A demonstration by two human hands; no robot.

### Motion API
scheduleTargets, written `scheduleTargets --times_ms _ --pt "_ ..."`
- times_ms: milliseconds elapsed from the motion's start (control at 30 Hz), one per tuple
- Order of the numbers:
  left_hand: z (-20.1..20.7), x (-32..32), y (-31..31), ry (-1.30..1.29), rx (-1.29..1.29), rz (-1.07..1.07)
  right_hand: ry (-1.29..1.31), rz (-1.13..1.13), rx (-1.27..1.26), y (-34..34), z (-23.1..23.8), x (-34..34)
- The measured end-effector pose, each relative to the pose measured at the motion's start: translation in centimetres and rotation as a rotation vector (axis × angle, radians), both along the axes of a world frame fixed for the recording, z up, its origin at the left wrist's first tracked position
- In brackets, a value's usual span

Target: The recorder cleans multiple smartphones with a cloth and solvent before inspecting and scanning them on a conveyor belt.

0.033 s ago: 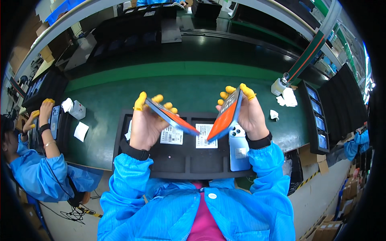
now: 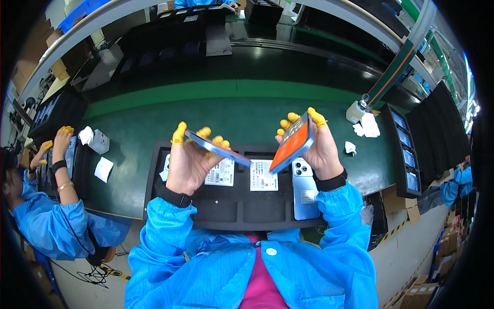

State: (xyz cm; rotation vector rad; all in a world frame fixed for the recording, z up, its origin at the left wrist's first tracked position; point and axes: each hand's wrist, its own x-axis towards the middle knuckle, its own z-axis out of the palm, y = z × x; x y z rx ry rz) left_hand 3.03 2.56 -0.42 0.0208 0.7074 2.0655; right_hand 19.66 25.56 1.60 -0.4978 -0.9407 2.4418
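Observation:
My left hand [image 2: 188,167], yellow cots on its fingertips, is closed on a blue-edged smartphone [image 2: 220,150] seen almost edge-on and slightly blurred. In my right hand [image 2: 323,149], also with yellow cots, a second smartphone [image 2: 292,146] is gripped by its edges, its orange-and-grey face turned inward and up. Both phones tilt with their lower ends close together above a black compartment tray [image 2: 213,208]. A light-blue phone [image 2: 304,198] lies in the tray's right compartment, camera lenses at the far end. White printed labels [image 2: 264,176] lie in its middle; my left wrist partly covers another light-coloured item.
A white bottle [image 2: 100,141] and tissue [image 2: 104,169] stand on the green table's left, beside a co-worker's hands [image 2: 63,136]. At right are another bottle [image 2: 355,111], crumpled tissues [image 2: 369,125] and a black tray of phones [image 2: 405,149].
The left phone has tipped so that its orange face hardly shows. The right phone has turned slightly, showing more of its lower side edge. Both hands stay over the tray.

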Motion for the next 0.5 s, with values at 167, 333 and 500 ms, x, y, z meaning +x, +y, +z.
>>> scheduleTargets --times_ms 167,333,500 --pt "-1.6 0.6 0.3 -0.368 0.235 -0.054 0.058 -0.037 -0.269 0.1 -0.2 0.0" --pt "-1.0 1.6 1.0 -0.382 0.232 -0.066 0.037 -0.041 -0.299 0.1 -0.4 0.2" --pt "-0.9 1.6 1.0 -0.406 0.195 -0.084 -0.014 -0.061 -0.264 -0.4 -0.1 0.0"
